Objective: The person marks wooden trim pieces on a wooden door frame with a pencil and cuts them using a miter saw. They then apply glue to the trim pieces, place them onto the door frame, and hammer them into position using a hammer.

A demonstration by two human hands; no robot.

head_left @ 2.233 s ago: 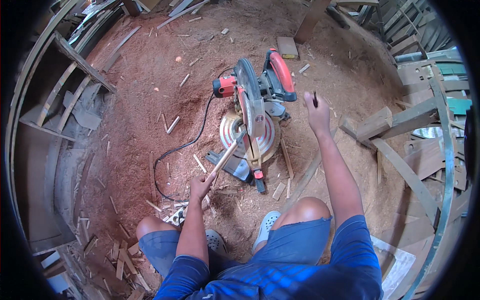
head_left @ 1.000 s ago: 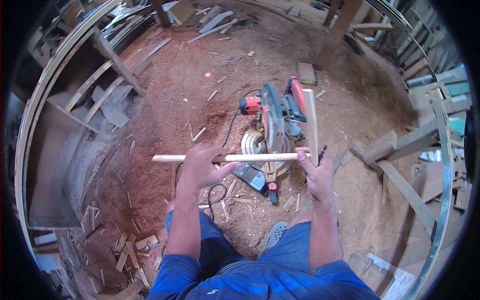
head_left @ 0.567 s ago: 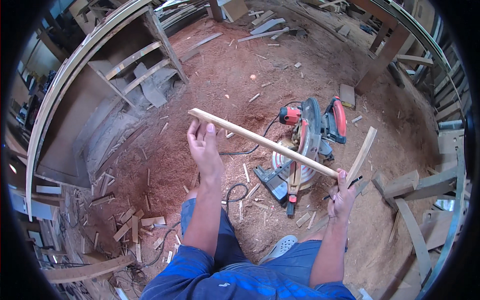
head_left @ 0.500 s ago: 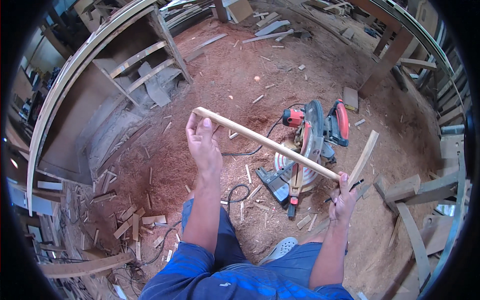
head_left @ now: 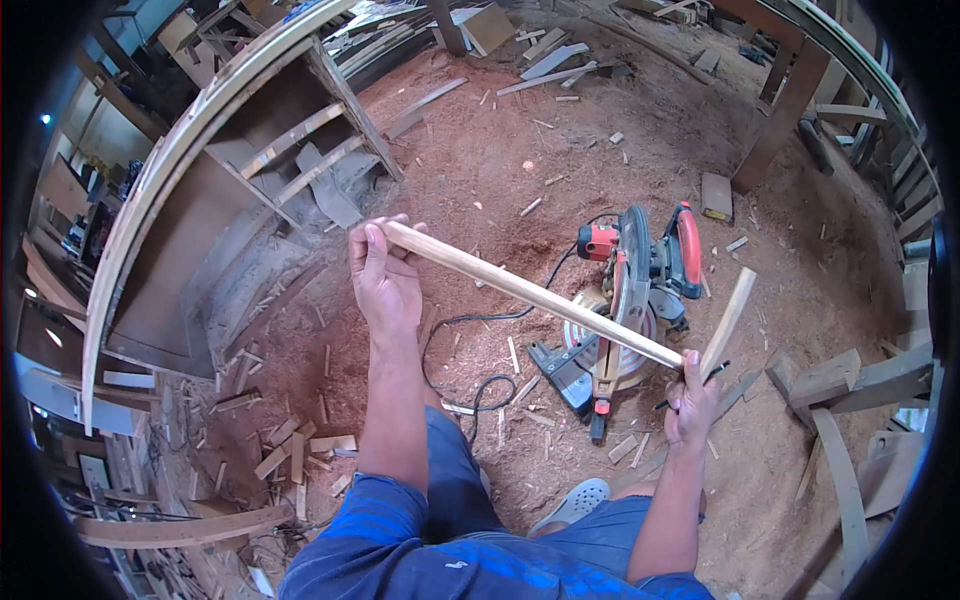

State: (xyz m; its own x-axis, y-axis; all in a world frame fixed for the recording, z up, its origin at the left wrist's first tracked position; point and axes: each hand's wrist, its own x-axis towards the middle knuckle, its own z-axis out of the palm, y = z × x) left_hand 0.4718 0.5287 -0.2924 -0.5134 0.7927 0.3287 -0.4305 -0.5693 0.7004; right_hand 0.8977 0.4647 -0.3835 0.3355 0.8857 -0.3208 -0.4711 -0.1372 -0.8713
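A long, slender wooden strip (head_left: 530, 290) spans my two hands, slanting down to the right. At its far left end, my left hand (head_left: 387, 285) has the thumb and fingers closed about the tip. My right hand (head_left: 690, 408) pinches the other end between thumb and fingers. It also holds a shorter wooden piece (head_left: 730, 318) that sticks up to the right, and a thin black pen or pencil (head_left: 717, 371) lying across the fingers. Beyond the strip, a red and grey miter saw (head_left: 630, 265) stands on the ground, partly hidden by the strip.
The saw's black cord (head_left: 480, 318) winds over the sawdust-covered ground. Wood offcuts (head_left: 297, 452) lie scattered at the lower left. A curved wooden frame with slats (head_left: 290, 140) stands at the left, and timber pieces (head_left: 825, 380) at the right. My shoe (head_left: 578, 503) is near the saw.
My left hand has shifted slightly left and its thumb has moved toward the strip's end tip. The view has shifted a little, so the saw and ground appear lower and further right.
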